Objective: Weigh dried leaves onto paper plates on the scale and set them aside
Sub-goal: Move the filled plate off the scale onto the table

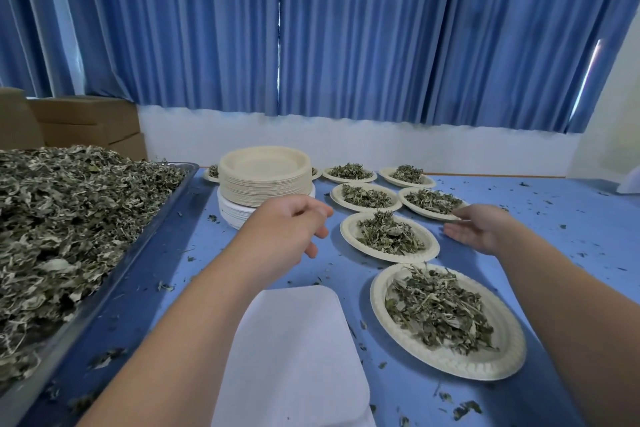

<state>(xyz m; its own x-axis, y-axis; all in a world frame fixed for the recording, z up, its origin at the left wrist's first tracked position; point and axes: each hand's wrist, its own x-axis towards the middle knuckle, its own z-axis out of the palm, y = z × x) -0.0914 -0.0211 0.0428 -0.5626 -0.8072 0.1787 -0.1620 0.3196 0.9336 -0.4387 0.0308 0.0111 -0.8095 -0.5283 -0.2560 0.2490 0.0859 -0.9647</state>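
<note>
so both arms are stretched out over the blue table (554,253). the left hand (294,229) hangs in the air just in front of the stack of empty paper plates (265,177), fingers loosely curled and nothing in it. the right hand (479,229) is opened up, palm turned inward, fingers pretty much straight, right at the near rim of a filled plate (426,213) toward the table's right side. honestly can't tell if it's touching that rim or just beside it, but it's not gripping anything. between the two hands sits the middle plate (348,229) with its little heap of leaves, and closer to the near edge is the nearest plate (485,369), also loaded. further back there's another filled one, the second-row plate (337,196), and then two back plates (329,174) along the far edge, all with leaves on them. a bit of one more peeks out behind the stack but it's mostly hidden. the tan stack sits on top of a white plate stack (230,215). the white scale (294,350) is at the near edge, right between my forearms. the bulk of the dried leaves (69,218) is piled high in a big metal tray (48,350) along the left edge. leaf crumbs are scattered all over the tabletop. behind it all hang blue curtains (311,28), with some cardboard boxes (86,125) past the far left corner
</note>
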